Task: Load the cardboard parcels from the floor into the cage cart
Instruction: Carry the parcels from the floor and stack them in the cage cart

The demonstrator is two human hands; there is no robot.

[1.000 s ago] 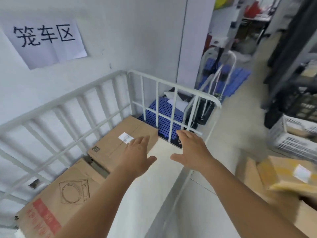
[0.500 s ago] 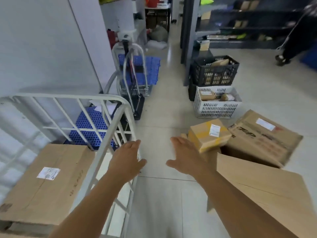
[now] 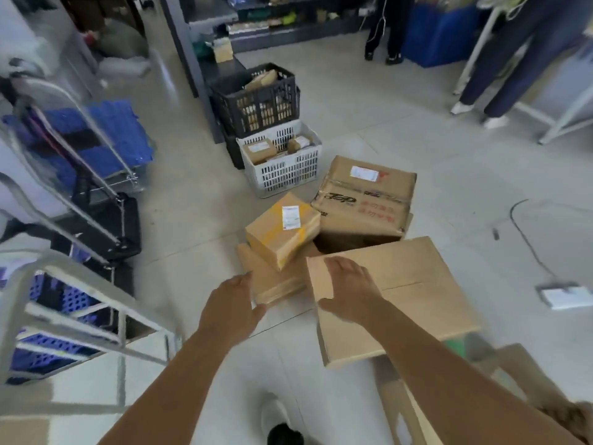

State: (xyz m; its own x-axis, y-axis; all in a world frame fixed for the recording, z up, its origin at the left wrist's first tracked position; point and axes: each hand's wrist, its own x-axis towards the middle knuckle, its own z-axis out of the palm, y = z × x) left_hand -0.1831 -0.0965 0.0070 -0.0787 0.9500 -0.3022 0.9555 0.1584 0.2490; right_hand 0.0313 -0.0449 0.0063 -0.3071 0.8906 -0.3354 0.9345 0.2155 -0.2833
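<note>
Cardboard parcels on floor (image 3: 465, 175), head view: small yellow-taped parcel (image 3: 282, 231) tilted atop flat parcel (image 3: 272, 282); large plain parcel (image 3: 394, 293) just right. Left hand (image 3: 229, 308) fingers spread, holding nothing; right hand (image 3: 348, 290) flat on large plain parcel's corner. Cage cart (image 3: 64, 316) at left.

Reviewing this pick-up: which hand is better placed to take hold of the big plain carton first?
Right. The right hand is already over the big plain carton at its near-left corner, fingers open. The left hand hovers beside it, nearer the flat parcel.
</note>
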